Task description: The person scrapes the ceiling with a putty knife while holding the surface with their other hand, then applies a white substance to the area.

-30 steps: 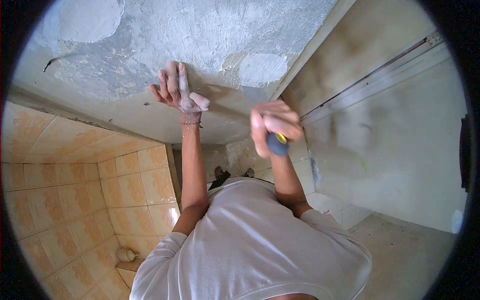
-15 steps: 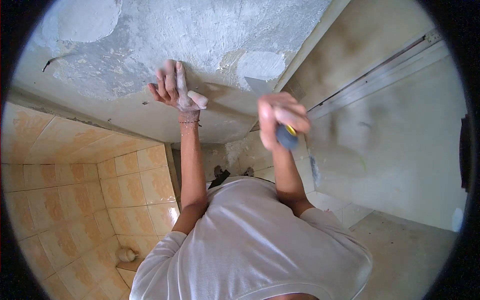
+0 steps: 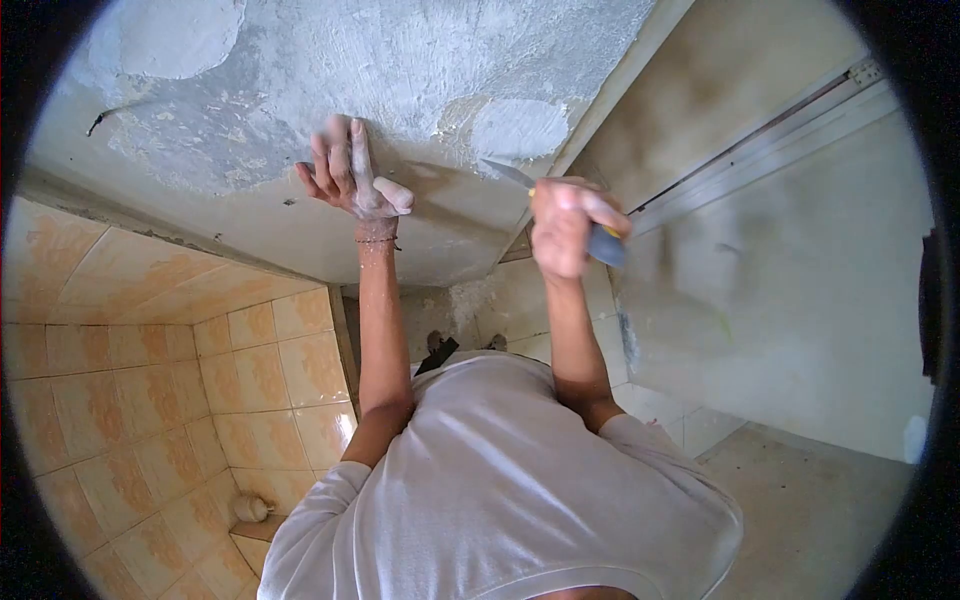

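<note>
My left hand [image 3: 352,178], dusted white, lies with fingers spread against the wall [image 3: 300,60], near the lower border of its rough grey, scraped area. Wrapped in my right hand [image 3: 570,225] is a putty knife [image 3: 607,245] with a dark grey and yellow handle. Its thin metal blade [image 3: 508,172] points up and left toward the wall, just below a pale smooth patch [image 3: 518,128]. Whether the blade's edge touches the surface I cannot tell. The right hand is somewhat blurred. Flaking paint rims the patch on its left side.
The wall ends at a vertical corner edge [image 3: 610,95] on the right, with a door frame [image 3: 760,160] beyond. Orange-patterned tiles [image 3: 110,400] cover a recess at left, where a small round object [image 3: 252,508] sits on a ledge. A dark wire [image 3: 95,124] sticks out of the wall.
My right hand has turned and shifted slightly right, swinging the putty knife's handle to the right and angling the blade. My left hand stays in place on the wall.
</note>
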Demonstrator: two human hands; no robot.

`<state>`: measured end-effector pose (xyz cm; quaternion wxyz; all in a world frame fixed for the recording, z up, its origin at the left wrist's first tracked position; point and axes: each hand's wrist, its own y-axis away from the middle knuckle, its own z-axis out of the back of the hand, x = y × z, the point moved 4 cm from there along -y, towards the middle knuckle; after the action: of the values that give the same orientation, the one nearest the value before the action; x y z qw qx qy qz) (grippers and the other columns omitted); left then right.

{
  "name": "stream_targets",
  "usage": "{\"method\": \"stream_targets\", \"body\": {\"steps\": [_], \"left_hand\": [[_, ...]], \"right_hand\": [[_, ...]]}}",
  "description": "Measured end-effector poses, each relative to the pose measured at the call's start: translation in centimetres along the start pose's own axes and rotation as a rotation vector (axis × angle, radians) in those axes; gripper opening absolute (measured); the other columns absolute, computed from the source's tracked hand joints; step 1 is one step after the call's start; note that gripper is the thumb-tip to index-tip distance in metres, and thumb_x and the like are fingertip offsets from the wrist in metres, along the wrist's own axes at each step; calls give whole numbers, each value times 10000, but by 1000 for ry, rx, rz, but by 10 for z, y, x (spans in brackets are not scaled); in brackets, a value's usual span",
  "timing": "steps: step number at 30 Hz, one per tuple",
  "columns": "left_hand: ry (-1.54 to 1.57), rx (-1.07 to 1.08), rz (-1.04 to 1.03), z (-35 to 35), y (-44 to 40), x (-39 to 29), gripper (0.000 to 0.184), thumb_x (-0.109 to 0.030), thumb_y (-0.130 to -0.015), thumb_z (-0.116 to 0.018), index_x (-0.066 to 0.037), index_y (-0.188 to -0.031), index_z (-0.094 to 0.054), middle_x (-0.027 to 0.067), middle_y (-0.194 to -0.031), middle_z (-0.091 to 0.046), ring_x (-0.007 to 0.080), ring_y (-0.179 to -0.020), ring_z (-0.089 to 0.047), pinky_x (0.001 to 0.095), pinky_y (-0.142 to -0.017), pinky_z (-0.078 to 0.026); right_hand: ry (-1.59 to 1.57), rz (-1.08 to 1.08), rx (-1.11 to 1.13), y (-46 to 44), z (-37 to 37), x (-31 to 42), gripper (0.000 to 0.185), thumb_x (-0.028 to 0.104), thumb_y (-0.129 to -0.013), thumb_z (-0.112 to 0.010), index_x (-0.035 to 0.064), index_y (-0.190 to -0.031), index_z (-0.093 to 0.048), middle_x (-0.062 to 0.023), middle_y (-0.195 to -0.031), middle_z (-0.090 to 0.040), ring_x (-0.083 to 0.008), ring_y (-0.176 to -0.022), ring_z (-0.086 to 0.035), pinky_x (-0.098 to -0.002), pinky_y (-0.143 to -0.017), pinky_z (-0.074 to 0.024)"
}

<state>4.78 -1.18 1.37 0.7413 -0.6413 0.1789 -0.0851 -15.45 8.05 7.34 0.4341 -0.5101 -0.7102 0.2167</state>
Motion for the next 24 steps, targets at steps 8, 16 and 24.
{"method": "stream_targets", "body": {"steps": [8, 16, 24], "left_hand": [[35, -47, 10, 2, -3, -5, 971, -708, -875, 60, -103, -1213, -619, 69, -1331, -555, 258, -1322, -407, 472, -1164, -142], [30, 3, 39, 3, -3, -5, 979, -713, -871, 64, -96, -1218, -612, 81, -1343, -542, 264, -1333, -386, 475, -1158, -136], [15, 17, 27, 4, -2, -5, 916, -654, -907, 29, -78, -1237, -602, 87, -1351, -535, 273, -1339, -377, 475, -1161, -133]], "right_hand": [[307, 67, 206, -13, 9, -4, 326, -35, -836, -555, 71, -636, -321, 29, -488, -322, -70, -404, -268, -258, -366, -208], [328, -119, 162, -9, 7, -23, 433, 5, -827, -544, 104, -547, -229, 42, -474, -276, -66, -396, -234, -269, -385, -166], [-256, -55, 142, -57, 0, 44, 304, 106, -929, -395, 149, -659, -260, 24, -488, -256, -89, -397, -179, -287, -391, -191]]}}
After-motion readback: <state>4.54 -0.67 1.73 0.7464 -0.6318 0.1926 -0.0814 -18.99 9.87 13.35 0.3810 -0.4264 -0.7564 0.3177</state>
